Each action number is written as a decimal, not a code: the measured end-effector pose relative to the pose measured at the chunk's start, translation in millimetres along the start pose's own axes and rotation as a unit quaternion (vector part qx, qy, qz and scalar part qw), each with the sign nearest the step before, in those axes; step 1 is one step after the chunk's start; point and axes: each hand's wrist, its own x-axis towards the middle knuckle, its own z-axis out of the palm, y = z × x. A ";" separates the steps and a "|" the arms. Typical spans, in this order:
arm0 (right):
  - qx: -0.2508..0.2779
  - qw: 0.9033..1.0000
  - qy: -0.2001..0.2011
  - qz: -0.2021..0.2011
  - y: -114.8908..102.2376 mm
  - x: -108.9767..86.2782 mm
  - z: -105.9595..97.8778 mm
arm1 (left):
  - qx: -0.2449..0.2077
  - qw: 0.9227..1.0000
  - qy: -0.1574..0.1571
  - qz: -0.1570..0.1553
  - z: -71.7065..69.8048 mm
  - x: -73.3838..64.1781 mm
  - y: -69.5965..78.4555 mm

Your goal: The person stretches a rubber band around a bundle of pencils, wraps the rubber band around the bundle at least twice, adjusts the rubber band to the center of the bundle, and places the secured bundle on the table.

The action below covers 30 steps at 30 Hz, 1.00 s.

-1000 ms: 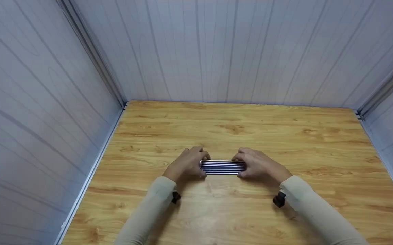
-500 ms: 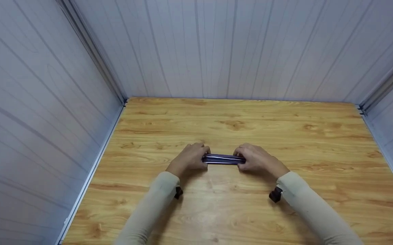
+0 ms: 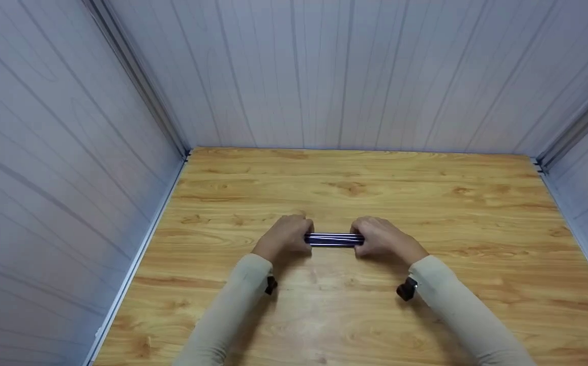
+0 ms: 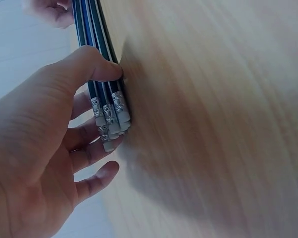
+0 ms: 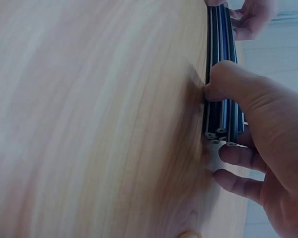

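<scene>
A bundle of several dark striped pencils (image 3: 332, 239) lies crosswise between both hands, close over the wooden table. My left hand (image 3: 288, 235) grips its left end, thumb on the near side and fingers on the far side. In the left wrist view, white erasers in silver ferrules (image 4: 109, 119) stick out past the left thumb (image 4: 102, 67). The right hand (image 3: 379, 237) holds the other end the same way. Blunt, unsharpened pencil ends (image 5: 221, 138) show below the right thumb (image 5: 221, 82) in the right wrist view.
The wood-grain table (image 3: 324, 315) extends all round the hands. White panel walls (image 3: 319, 76) stand at the back and on both sides. Each sleeve carries a small black wrist device (image 3: 407, 288).
The pencils were spread wider front to back a second ago; both hands have squeezed them into a narrower bundle. The hands have shifted slightly away from the body and a little closer together.
</scene>
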 end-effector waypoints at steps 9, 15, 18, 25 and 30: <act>-0.015 1.000 -0.019 0.014 -1.9 -0.3 -0.7 | 0.030 0.999 -0.008 0.012 18.3 12.7 -12.5; -0.011 1.000 -0.014 0.016 -2.1 -1.5 -3.7 | 0.010 1.000 -0.006 -0.002 2.2 7.3 4.6; -0.002 1.000 -0.018 0.020 -2.2 -2.6 -2.8 | 0.001 1.000 -0.005 -0.002 2.0 5.6 5.7; 0.005 1.000 -0.013 0.019 -2.0 -4.1 -1.1 | 0.004 1.000 0.004 0.005 13.9 11.9 -3.1; -0.001 1.000 -0.019 0.006 -2.7 -6.8 -3.4 | -0.023 1.000 0.000 0.011 1.0 0.0 6.8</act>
